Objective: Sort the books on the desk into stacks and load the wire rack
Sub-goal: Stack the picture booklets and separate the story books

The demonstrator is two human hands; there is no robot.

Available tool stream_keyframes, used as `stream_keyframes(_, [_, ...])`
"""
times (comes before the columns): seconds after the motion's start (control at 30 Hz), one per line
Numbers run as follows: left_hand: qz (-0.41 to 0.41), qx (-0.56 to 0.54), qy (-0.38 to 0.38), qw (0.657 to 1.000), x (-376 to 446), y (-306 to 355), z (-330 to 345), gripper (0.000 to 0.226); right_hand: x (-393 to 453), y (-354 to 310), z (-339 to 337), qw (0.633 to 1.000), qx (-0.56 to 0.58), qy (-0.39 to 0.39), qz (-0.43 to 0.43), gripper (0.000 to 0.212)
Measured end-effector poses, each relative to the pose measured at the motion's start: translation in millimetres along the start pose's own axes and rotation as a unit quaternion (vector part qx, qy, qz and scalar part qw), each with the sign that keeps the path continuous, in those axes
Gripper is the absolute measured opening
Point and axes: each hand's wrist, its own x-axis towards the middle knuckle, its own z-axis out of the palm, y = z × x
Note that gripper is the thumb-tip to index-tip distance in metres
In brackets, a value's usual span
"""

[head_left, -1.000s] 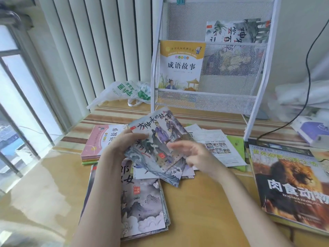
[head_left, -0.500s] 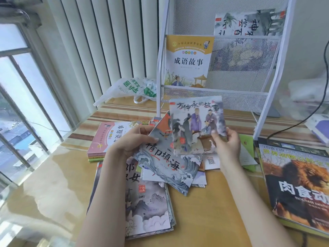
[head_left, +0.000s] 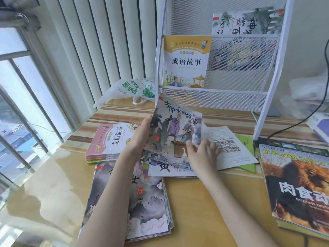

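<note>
Head view: the left hand (head_left: 140, 136) grips the left edge of a thin grey picture book (head_left: 176, 127), fingers closed on it, so the book tilts up off the bench (head_left: 204, 202) near the centre of the frame. The right hand (head_left: 201, 154) sits at the book's lower right corner, at about 5 o'clock from its cover; its fingers (head_left: 211, 145) are loosely curled and touch the corner, but whether they pinch it or only steady it I cannot tell.

Sorting looks partly done. A pink-covered stack (head_left: 108, 141) lies at 9 o'clock from the held book, a grey illustrated stack (head_left: 146, 198) at 6 o'clock under the left forearm, and a large lion-cover stack (head_left: 299, 189) at 4 o'clock. Loose books (head_left: 170, 168) and a white leaflet (head_left: 229, 148) lie unsorted beneath the hands.

The wire rack (head_left: 263, 97), at 12 o'clock, holds a yellow book (head_left: 187, 61) on a lower tier and an ink-painting book (head_left: 247, 20) higher up; most loading seems left.
</note>
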Motion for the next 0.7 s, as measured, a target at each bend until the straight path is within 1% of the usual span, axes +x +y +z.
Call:
stream_keyframes(0.03, [0.006,0.005,-0.006,1.000,0,0,0,0.047,-2,-1,1,1.000,-0.026,0.005,-0.010,0.047])
stream_keyframes(0.07, [0.017,0.012,-0.010,1.000,0,-2,0,0.052,-3,-2,2,1.000,-0.022,0.013,-0.017,0.045])
stream_keyframes(0.1, [0.038,0.014,-0.020,0.999,-1,-3,-1,0.049,-2,-1,1,0.999,0.001,0.021,-0.026,0.040])
stream_keyframes(0.13, [0.063,0.011,-0.028,0.998,-2,-3,-1,0.037,0,0,1,0.998,0.053,0.022,-0.029,0.034])
stream_keyframes(0.17, [0.085,-0.002,-0.030,0.996,-3,-3,-2,0.026,1,0,-3,0.991,0.129,0.011,-0.026,0.034])
stream_keyframes(0.2, [0.106,-0.015,-0.031,0.994,-2,-5,-4,0.028,3,1,-7,0.976,0.215,-0.014,-0.014,0.041])
stream_keyframes(0.23, [0.133,-0.031,-0.043,0.990,-1,-4,-6,0.040,3,1,-14,0.954,0.296,-0.046,0.004,0.049])
stream_keyframes(0.27, [0.164,-0.040,-0.064,0.984,-2,-2,-8,0.058,4,0,-22,0.928,0.365,-0.076,0.008,0.053])
stream_keyframes(0.3, [0.189,-0.050,-0.085,0.977,-4,1,-11,0.078,4,-2,-31,0.903,0.419,-0.092,-0.012,0.051])
stream_keyframes(0.33, [0.203,-0.065,-0.100,0.972,-5,2,-12,0.092,5,-3,-39,0.885,0.454,-0.092,-0.051,0.044])
stream_keyframes(0.4, [0.199,-0.073,-0.098,0.972,-6,5,-14,0.098,6,-6,-51,0.864,0.480,-0.078,-0.132,0.035])
stream_keyframes(0.47, [0.180,-0.054,-0.113,0.976,-11,8,-13,0.102,3,-12,-59,0.855,0.481,-0.085,-0.175,0.037])
stream_keyframes(0.5, [0.175,-0.057,-0.132,0.974,-13,10,-14,0.097,-1,-14,-62,0.858,0.474,-0.091,-0.178,0.041])
stream_keyframes(0.53, [0.173,-0.060,-0.149,0.972,-13,11,-14,0.091,-3,-13,-63,0.863,0.467,-0.093,-0.170,0.052])
stream_keyframes(0.57, [0.174,-0.056,-0.166,0.969,-15,12,-14,0.088,-3,-12,-63,0.866,0.464,-0.099,-0.157,0.071])
stream_keyframes(0.63, [0.163,-0.010,-0.176,0.971,-18,13,-10,0.077,-2,-10,-62,0.861,0.476,-0.122,-0.130,0.112])
stream_keyframes(0.67, [0.145,0.018,-0.167,0.975,-17,12,-7,0.067,-3,-10,-61,0.860,0.477,-0.138,-0.122,0.127])
stream_keyframes(0.7, [0.124,0.036,-0.150,0.980,-15,9,-3,0.057,-3,-9,-60,0.861,0.473,-0.143,-0.119,0.132])
